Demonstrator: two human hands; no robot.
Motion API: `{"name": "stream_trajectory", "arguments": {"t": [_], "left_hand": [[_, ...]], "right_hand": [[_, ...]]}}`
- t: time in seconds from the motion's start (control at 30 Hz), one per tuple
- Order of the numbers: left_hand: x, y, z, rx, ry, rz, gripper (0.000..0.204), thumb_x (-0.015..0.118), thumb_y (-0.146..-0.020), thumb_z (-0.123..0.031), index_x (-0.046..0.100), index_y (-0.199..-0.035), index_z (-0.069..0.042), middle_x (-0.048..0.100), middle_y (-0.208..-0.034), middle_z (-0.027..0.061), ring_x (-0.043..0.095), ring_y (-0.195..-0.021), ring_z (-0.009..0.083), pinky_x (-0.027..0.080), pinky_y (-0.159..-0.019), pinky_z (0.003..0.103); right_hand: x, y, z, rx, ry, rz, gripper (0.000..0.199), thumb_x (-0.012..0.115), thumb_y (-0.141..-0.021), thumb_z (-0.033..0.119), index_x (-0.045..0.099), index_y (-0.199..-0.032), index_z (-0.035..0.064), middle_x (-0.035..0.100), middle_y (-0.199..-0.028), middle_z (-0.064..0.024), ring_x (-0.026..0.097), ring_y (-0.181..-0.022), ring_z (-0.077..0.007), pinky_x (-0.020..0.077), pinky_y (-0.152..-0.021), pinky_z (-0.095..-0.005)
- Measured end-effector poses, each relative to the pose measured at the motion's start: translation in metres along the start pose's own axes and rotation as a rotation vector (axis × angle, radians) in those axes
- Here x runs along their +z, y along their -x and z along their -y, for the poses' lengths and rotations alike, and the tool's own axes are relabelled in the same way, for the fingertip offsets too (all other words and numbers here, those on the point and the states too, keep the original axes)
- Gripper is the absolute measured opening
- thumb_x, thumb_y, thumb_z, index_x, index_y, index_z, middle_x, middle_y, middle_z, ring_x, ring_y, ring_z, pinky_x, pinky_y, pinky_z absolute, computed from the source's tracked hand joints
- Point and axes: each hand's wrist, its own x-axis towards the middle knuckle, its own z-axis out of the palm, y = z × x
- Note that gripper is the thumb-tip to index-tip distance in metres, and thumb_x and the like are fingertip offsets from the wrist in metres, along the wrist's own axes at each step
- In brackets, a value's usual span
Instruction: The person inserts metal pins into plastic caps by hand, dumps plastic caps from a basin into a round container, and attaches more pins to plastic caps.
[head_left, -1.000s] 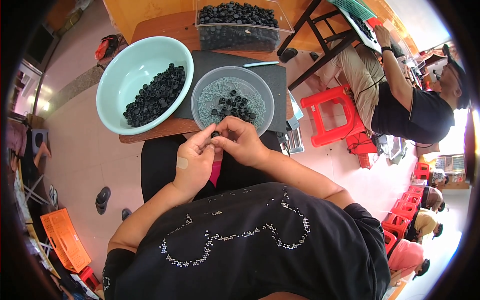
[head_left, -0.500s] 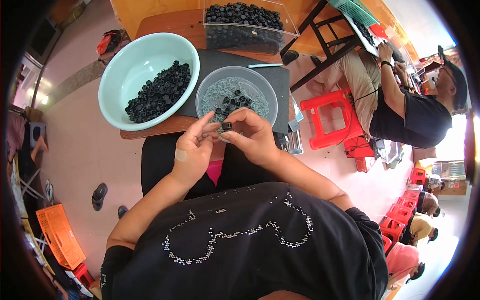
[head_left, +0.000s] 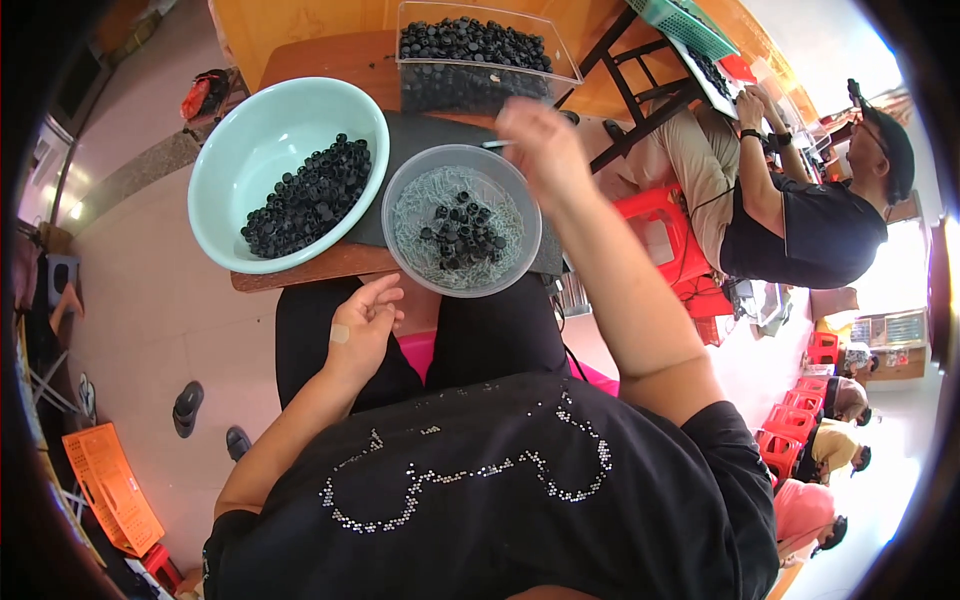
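Note:
My left hand [head_left: 362,325], with a plaster on its back, rests over my lap just below the table edge. Its fingers are loosely curled, and I cannot see whether anything small is in them. My right hand [head_left: 538,142] is raised and blurred above the far right rim of a clear round bowl [head_left: 400,255]. That bowl holds small metal bits and a cluster of black caps [head_left: 462,230]. To its left, a mint-green bowl [head_left: 225,175] holds a heap of black caps [head_left: 308,197]. Behind both stands a clear box [head_left: 560,62] full of black caps.
The bowls sit on a dark mat on a small wooden table [head_left: 300,268]. At the right, another person [head_left: 800,225] sits by a red stool [head_left: 662,232] at a separate table. An orange crate [head_left: 108,485] and sandals [head_left: 187,408] lie on the floor at left.
Both hands were pinched together on a small black part at the table edge. My right hand has since swung up and away over the clear bowl, while my left stays low.

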Motion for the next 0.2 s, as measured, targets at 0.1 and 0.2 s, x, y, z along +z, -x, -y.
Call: {"name": "stream_trajectory", "arguments": {"t": [0.1, 0.2], "left_hand": [[0.000, 0.000, 0.000, -0.021, 0.036, -0.003, 0.039, 0.046, -0.087, 0.003, 0.049, -0.127, 0.000, 0.057, -0.111, 0.0126, 0.058, -0.083, 0.0118, 0.048, -0.074, 0.023], [-0.007, -0.002, 0.004, -0.027, 0.035, 0.000, 0.040, 0.046, -0.087, 0.003, 0.049, -0.127, 0.000, 0.057, -0.112, 0.0131, 0.058, -0.083, 0.0129, 0.048, -0.074, 0.023]], "right_hand": [[0.001, -0.037, 0.017, -0.105, 0.091, -0.113, 0.037, 0.068, -0.077, 0.004, 0.057, -0.111, -0.0026, 0.064, -0.092, -0.0094, 0.058, -0.070, -0.0139, 0.0470, -0.063, -0.0248], [-0.009, -0.029, -0.016, 0.033, 0.565, 0.168, 0.044, 0.069, -0.079, 0.010, 0.054, -0.117, -0.0038, 0.067, -0.090, -0.0108, 0.060, -0.073, -0.0142, 0.0482, -0.066, -0.0229]]}}
